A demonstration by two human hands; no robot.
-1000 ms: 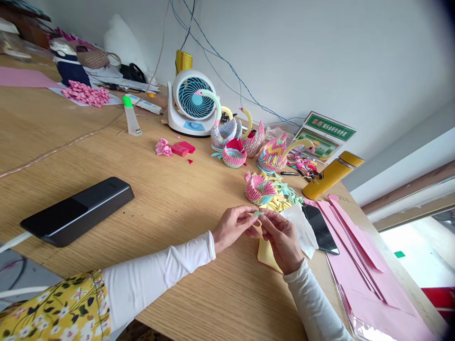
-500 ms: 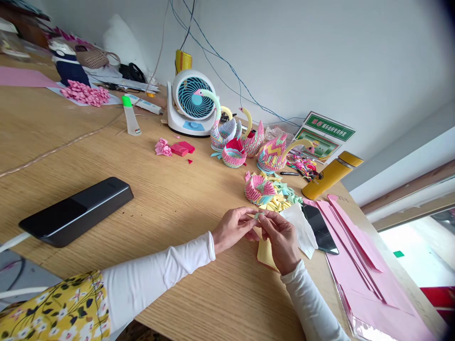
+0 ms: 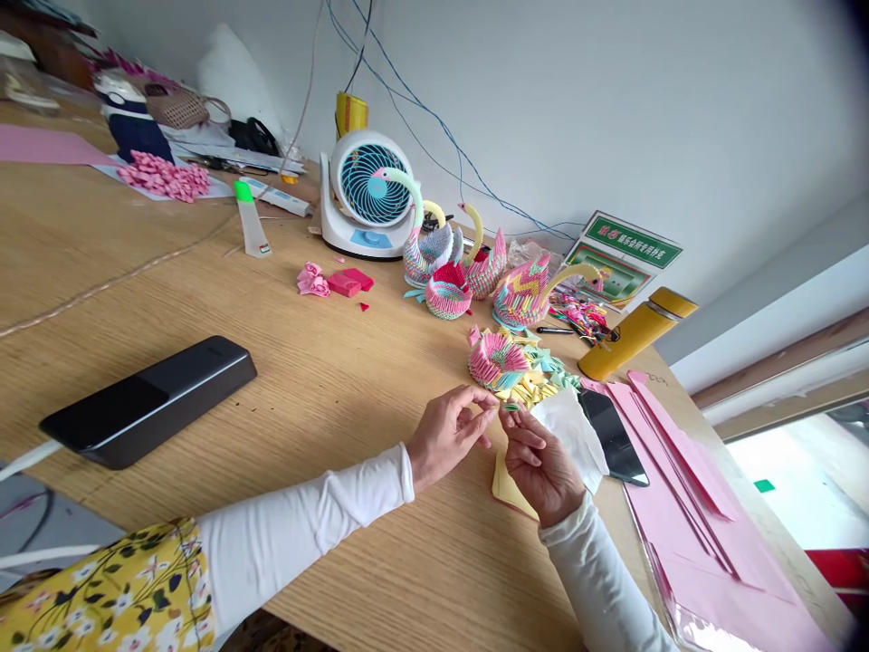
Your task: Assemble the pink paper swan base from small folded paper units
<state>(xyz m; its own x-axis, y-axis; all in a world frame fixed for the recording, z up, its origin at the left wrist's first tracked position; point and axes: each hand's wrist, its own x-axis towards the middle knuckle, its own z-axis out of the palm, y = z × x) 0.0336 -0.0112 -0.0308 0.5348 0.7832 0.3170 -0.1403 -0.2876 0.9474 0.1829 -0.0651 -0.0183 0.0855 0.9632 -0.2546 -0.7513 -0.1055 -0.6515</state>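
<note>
My right hand point(image 3: 543, 466) pinches a small folded green paper piece point(image 3: 510, 407) between thumb and fingertips, its other fingers curled. My left hand point(image 3: 453, 435) is just left of it, thumb and index bent into a pinch whose tips come close to the piece; whatever is between them is hidden. Beneath my right hand lies a pad of yellow paper point(image 3: 510, 489), partly covered. Beyond my hands sits a pink ring of folded paper point(image 3: 498, 360), beside a pile of yellow and green folded pieces point(image 3: 536, 385).
Several folded-paper swans point(image 3: 520, 294) stand behind, near a white fan point(image 3: 370, 237). White tissue point(image 3: 570, 435), a dark phone point(image 3: 611, 435), pink paper sheets point(image 3: 685, 489) and a yellow flask point(image 3: 635, 335) lie to the right. A black device point(image 3: 149, 398) and a glue bottle point(image 3: 253, 222) are left.
My right hand has turned, palm more upward, and drawn slightly right with the green paper piece. My left fingertips, which were on the piece, now sit beside it.
</note>
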